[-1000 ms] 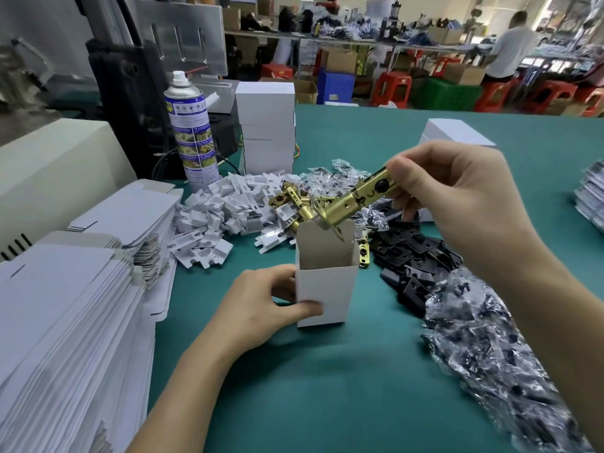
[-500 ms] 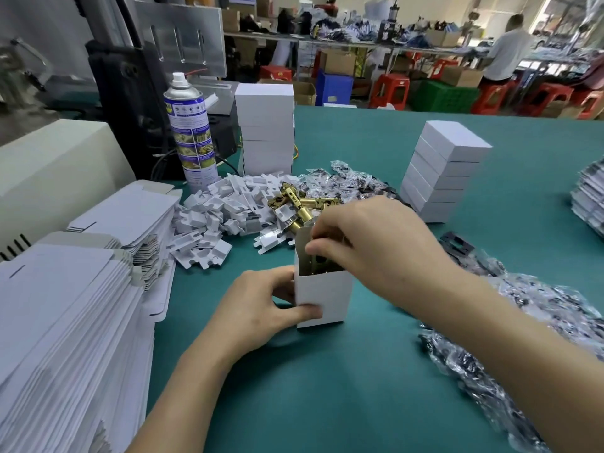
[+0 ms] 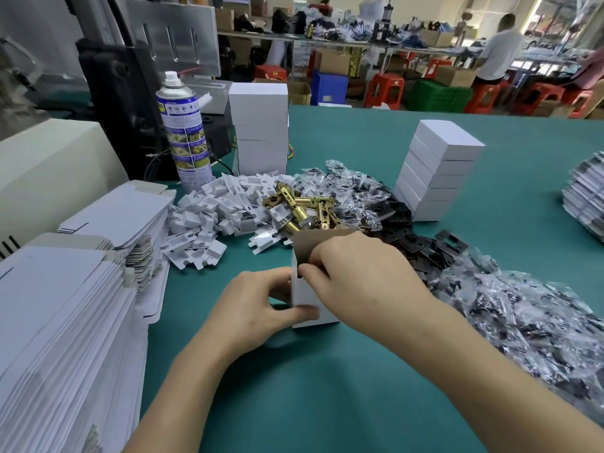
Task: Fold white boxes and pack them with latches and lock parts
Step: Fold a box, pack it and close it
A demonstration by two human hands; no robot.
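Head view, notes taken left to right.

Far left: stacks of flat box blanks [image 3: 65, 305], with white card faces, grey raw edges and cut tabs. Behind them is a smooth beige machine housing [image 3: 49, 165]. Spray can [image 3: 183, 125] stands upright with a white cap and a blue-and-white label of small picture panels; I cannot read its print. At its foot lies a loose pile of white plastic inserts [image 3: 212, 210], small notched pieces. Behind that pile is a stack of closed white boxes [image 3: 260, 129].

Left hand [image 3: 258, 308]: curled round the lower left side of the open white box [image 3: 304, 292], thumb across its front face — gripping it. The box stands on the green table [image 3: 327, 387] at centre, close in front of me. Its long axis is vertical and its mouth points up. The lid flap [image 3: 313, 246] is raised on the far side, showing brown card inside. Brass latches [image 3: 304, 210] are heaped just behind the box: shiny gold metal, tubular bodies with flat faceplates, pointing various ways.

Right hand [image 3: 366, 279]: over the box top, fingers curled down into the mouth, thumb at the near rim. The hand hides the contents — I cannot tell whether it grips anything.

Further right:
- flat black plates [image 3: 421, 246], matt, with rectangular cut-outs
- a second stack of closed white boxes [image 3: 438, 171]
- a long heap of clear crinkled bags [image 3: 523, 322] holding dark parts
- at the frame edge, a pile of white flat pieces [image 3: 585, 197]
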